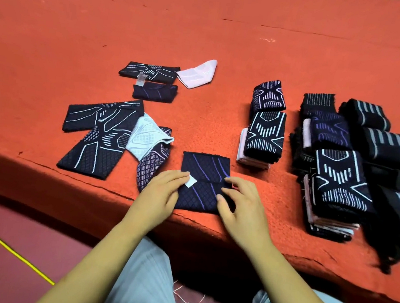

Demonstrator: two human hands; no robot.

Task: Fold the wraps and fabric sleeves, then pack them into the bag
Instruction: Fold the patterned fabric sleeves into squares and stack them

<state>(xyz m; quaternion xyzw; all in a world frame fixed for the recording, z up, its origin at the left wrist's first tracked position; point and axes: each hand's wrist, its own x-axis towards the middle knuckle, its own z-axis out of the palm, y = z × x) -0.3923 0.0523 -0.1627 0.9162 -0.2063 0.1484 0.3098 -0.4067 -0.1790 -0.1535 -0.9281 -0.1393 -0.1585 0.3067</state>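
A dark sleeve with purple lines lies at the near edge of the orange table, folded over on itself, with a small white tag at the fold. My left hand rests on its left side, fingertips at the tag. My right hand rests on its right side, fingers bent over the folded edge. Unfolded sleeves lie to the left: a large black one with white lines, a white one and a purple-checked one. No bag is in view.
Folded sleeves are stacked in the middle and at the right, next to rolled black wraps with grey stripes. Further back lie two black sleeves and a pale one. The table edge runs just under my hands.
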